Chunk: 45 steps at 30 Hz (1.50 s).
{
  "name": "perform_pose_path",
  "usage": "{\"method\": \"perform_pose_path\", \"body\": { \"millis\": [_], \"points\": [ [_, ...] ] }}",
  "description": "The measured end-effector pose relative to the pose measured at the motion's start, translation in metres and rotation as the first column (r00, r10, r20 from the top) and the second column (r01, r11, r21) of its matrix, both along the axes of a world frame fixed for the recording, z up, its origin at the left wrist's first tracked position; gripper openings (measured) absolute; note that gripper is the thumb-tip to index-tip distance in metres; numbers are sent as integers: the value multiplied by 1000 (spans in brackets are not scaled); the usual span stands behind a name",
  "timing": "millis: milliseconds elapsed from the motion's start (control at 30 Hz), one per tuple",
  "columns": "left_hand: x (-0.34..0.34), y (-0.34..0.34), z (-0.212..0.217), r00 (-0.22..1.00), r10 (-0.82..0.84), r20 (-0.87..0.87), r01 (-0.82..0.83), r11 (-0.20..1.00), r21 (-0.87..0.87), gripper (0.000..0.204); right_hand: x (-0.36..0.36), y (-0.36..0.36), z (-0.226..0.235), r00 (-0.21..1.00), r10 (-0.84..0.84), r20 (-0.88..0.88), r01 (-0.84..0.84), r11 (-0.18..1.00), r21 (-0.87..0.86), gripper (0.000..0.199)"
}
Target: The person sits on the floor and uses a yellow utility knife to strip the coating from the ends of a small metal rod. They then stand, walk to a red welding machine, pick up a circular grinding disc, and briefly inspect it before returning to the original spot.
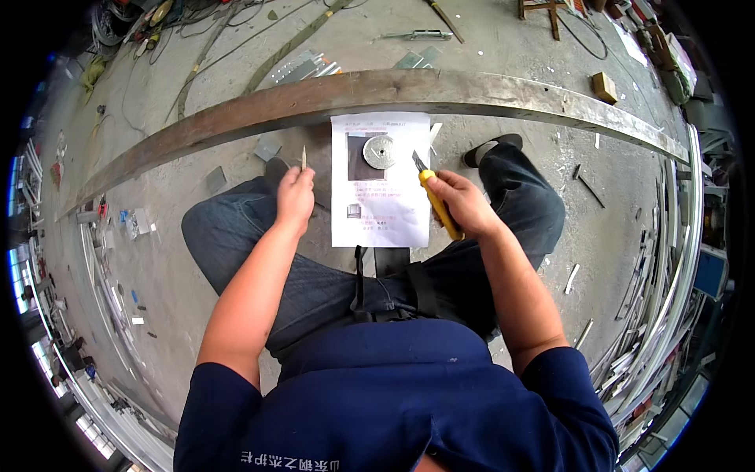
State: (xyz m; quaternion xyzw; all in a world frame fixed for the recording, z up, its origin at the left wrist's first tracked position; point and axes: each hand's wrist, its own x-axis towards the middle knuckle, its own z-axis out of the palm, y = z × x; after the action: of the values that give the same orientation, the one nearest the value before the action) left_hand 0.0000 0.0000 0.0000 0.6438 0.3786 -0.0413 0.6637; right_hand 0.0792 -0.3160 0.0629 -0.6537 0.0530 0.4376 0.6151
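Right hand is gripping the yellow knife by its rigid handle, blade out beside the sheet, while left fingers are pinching a thin, light, likely fragile stick above the knee

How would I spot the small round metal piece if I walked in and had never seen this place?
Find the long rusty steel beam curving across the concrete floor. A white printed sheet hangs down from its near edge, between the person's knees. The round metal disc lies near the sheet's top, on a dark printed square: the only shiny silver circle there, between the left hand and the yellow utility knife.
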Motion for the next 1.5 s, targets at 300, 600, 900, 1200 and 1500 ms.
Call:
{"method": "perform_pose_path", "body": {
  "millis": [300,600,900,1200,1500],
  "points": [
    [-49,-13,58,996,29,81,-24,997,-70,17,10,4,-20,939,-237,-248,317,873,370,31],
    [-28,-6,23,997,-1,83,4,999,-37,21,8,3,-29,993,-95,-74,102,990,98,29],
    [-30,-33,33,966,-213,144,229,968,-103,26,-6,15,-31,973,216,-81,-191,951,243,29],
    [-36,-43,24,942,-278,187,305,943,-134,20,-14,22,-26,967,248,-54,-223,931,288,33],
    [-25,-28,20,985,-60,163,86,984,-154,29,20,-14,-23,896,-398,-198,445,786,430,47]
  ]
}}
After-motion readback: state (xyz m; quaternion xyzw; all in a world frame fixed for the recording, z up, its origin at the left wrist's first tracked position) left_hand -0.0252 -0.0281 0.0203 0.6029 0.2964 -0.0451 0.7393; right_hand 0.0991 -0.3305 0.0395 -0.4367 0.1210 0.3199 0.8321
